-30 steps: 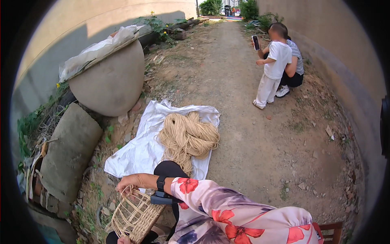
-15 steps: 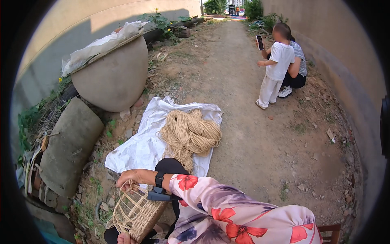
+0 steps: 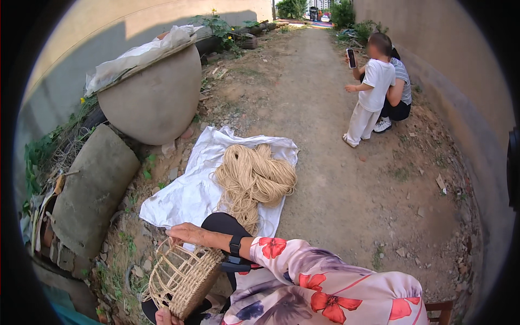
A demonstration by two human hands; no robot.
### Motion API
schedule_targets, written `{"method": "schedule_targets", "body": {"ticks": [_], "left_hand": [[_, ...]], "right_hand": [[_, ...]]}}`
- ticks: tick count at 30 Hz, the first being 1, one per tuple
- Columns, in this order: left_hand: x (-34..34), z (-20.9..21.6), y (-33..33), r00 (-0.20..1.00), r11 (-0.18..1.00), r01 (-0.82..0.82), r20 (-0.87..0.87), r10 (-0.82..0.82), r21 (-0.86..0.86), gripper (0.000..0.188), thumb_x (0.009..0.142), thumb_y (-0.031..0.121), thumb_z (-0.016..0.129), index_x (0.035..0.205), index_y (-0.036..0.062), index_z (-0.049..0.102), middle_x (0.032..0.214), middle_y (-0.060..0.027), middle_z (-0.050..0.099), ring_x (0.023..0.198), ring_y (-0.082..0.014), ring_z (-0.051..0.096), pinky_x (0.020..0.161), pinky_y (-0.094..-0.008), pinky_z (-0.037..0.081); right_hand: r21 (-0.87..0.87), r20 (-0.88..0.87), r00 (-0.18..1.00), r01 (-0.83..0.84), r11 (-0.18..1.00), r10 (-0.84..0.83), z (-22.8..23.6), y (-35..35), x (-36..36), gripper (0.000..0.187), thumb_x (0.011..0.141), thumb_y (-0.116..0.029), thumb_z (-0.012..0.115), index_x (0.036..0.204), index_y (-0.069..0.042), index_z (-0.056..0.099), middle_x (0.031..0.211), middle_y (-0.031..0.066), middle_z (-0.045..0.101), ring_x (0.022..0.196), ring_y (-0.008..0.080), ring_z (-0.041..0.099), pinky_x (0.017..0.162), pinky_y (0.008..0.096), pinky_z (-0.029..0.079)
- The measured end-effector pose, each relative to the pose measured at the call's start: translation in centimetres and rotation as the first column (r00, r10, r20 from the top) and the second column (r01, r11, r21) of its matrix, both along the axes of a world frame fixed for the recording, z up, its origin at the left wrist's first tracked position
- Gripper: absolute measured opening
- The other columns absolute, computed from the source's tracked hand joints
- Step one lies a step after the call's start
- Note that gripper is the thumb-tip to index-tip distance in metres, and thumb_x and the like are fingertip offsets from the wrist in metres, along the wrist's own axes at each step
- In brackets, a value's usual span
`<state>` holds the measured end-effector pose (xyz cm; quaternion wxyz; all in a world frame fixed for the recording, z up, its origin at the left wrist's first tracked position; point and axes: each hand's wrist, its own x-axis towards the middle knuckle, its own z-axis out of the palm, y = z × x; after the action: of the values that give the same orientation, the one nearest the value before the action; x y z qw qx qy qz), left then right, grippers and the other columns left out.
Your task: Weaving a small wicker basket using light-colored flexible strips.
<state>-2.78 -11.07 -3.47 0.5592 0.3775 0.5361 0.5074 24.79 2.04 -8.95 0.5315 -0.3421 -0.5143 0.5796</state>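
An unfinished basket (image 3: 187,279) of tan twisted cord sits tilted over my lap, with a tight woven wall on one side and open loops of cord on the other. At its near end my left hand (image 3: 167,316) pinches the edge, mostly cut off by the lower rim of the picture. My right hand (image 3: 190,234) reaches across to the basket's far end, fingers bent down onto the cords there; the fingertips are partly hidden. Beyond the basket, a big loose hank of tan cord (image 3: 254,176) lies on a white sheet (image 3: 179,203).
A large round clay vessel (image 3: 154,97) under plastic sheeting and a curved grey slab (image 3: 95,189) stand at left. On the right of the dirt path (image 3: 314,97), a small child (image 3: 374,86) stands before a crouching person (image 3: 400,100); a phone (image 3: 351,58) is held up beside them.
My right hand has shifted a little to the right and lifted slightly at the basket's far end. The left hand keeps its pinch. The whole view has moved slightly.
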Motion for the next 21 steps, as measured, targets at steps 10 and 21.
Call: {"method": "schedule_targets", "body": {"ticks": [10, 21], "left_hand": [[-0.2, -0.4, 0.5, 0.998, 1.000, 0.005, 0.067, -0.004, -0.021, 0.022, 0.093, 0.018, 0.059, 0.075, 0.0128, 0.046, 0.056, 0.0049, 0.036, 0.046, -0.0063, 0.033, 0.042, -0.0208, 0.025], [-0.1, -0.3, 0.6, 0.989, 0.996, -0.068, 0.128, 0.074, -0.049, 0.015, 0.091, 0.013, 0.059, 0.078, 0.0128, 0.050, 0.056, 0.0055, 0.031, 0.045, -0.0067, 0.027, 0.042, -0.0227, 0.023]], "right_hand": [[0.181, 0.349, 0.823, 0.411, 0.894, -0.449, -2.2, -2.4, 2.5, 0.032, 0.091, -0.033, 0.054, 0.086, -0.003, 0.061, 0.081, 0.0104, 0.062, 0.076, 0.0247, 0.060, 0.071, 0.0374, 0.047], [0.482, 0.499, 0.569, 0.445, 0.755, -0.653, -3.0, -4.1, 3.2, 0.018, 0.084, -0.020, 0.058, 0.082, -0.002, 0.060, 0.081, 0.0147, 0.063, 0.073, 0.0350, 0.061, 0.066, 0.0434, 0.047]]}}
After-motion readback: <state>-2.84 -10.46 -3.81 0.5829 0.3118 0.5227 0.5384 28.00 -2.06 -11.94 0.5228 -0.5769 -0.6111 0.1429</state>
